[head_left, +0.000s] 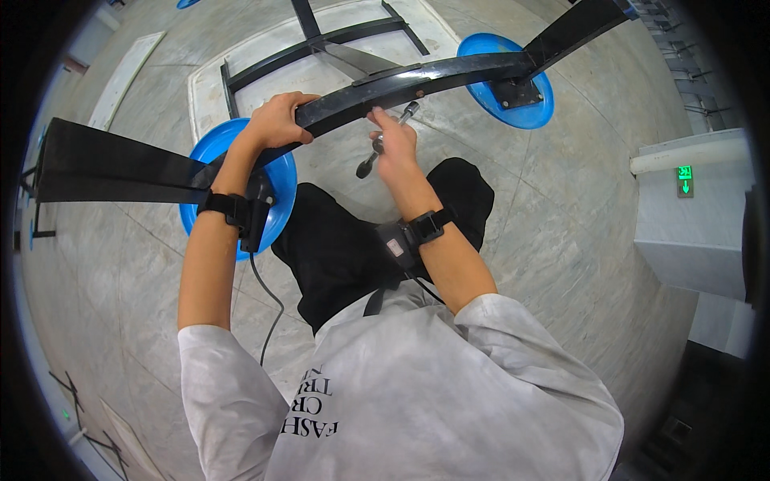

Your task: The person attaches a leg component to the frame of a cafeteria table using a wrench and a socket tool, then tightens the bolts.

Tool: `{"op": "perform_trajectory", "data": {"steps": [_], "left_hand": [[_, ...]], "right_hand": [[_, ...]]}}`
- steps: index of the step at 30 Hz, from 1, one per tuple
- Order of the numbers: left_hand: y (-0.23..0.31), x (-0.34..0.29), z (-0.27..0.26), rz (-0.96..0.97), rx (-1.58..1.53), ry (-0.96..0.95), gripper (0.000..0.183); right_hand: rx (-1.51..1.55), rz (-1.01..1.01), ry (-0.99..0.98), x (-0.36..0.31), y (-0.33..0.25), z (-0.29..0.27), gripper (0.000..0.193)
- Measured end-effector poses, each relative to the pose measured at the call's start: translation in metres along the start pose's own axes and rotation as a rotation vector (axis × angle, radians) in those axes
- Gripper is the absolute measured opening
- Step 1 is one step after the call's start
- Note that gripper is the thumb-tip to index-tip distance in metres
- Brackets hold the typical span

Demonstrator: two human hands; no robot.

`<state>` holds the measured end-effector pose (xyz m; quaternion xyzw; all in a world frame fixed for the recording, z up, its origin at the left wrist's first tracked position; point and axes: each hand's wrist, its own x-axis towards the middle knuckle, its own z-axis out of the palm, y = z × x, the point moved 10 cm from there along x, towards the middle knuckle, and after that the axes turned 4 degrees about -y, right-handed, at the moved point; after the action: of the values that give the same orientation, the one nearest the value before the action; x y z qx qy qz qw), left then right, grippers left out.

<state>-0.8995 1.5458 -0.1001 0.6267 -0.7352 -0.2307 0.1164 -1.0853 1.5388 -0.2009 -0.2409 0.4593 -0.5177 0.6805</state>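
A curved black metal beam (449,70) runs across in front of me, part of a frame with two round blue seats. My left hand (275,122) is closed round the beam's left part, near the left seat (281,180). Below the beam's middle, my right hand (397,148) holds a silver socket wrench with dark ends (366,167). Its fingertips reach up to the beam's underside, touching it or very close. The right seat (485,60) sits under the beam's far right part, with a black mounting plate (517,94) on it.
Black frame legs stick out left (120,164) and upper right (573,36). Beyond the beam, a white tabletop (204,92) on the floor carries another black frame (281,58). A long white board (124,80) lies at far left. A white wall block (694,208) stands right.
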Motion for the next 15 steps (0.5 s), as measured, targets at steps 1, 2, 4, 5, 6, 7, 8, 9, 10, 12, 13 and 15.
{"op": "perform_trajectory", "data": {"steps": [1,2,4,5,6,7,8,9,10,12,13,15], "left_hand": [[-0.001,-0.001,0.000,0.004,-0.007,0.007,0.067],[-0.002,-0.001,0.000,0.008,-0.015,0.015,0.067],[-0.001,0.000,-0.001,0.016,-0.010,0.017,0.067],[0.000,0.000,-0.001,0.026,-0.005,0.018,0.067],[-0.001,0.000,-0.001,0.024,-0.007,0.019,0.067],[-0.001,0.001,0.000,0.016,-0.002,0.011,0.067],[-0.002,0.000,0.001,0.008,0.003,0.004,0.066],[-0.002,0.000,0.001,0.007,0.002,0.004,0.066],[0.001,-0.001,-0.001,0.009,-0.003,0.009,0.066],[0.003,-0.001,-0.002,0.012,-0.006,0.012,0.066],[0.003,0.000,-0.002,0.008,-0.006,0.008,0.066],[0.001,-0.001,-0.001,0.002,-0.007,0.004,0.066]], "right_hand": [[-0.054,0.002,0.048,-0.001,0.000,-0.004,0.024],[-0.054,0.003,0.047,-0.001,0.000,-0.003,0.024],[0.024,0.014,0.054,0.001,0.002,-0.005,0.019],[0.021,0.015,0.054,0.003,0.002,-0.007,0.019],[0.076,0.034,0.015,0.005,0.004,-0.005,0.018],[0.132,0.054,-0.023,0.005,0.006,-0.001,0.017],[0.131,0.055,-0.024,0.006,0.007,-0.001,0.017],[0.124,0.035,-0.038,0.006,0.005,0.000,0.016],[0.118,0.015,-0.050,0.007,0.004,0.000,0.016],[0.117,-0.006,-0.009,0.012,0.005,-0.006,0.017],[0.113,-0.026,0.028,0.010,0.001,-0.009,0.018],[0.146,0.007,-0.032,0.008,0.000,-0.003,0.016]]}}
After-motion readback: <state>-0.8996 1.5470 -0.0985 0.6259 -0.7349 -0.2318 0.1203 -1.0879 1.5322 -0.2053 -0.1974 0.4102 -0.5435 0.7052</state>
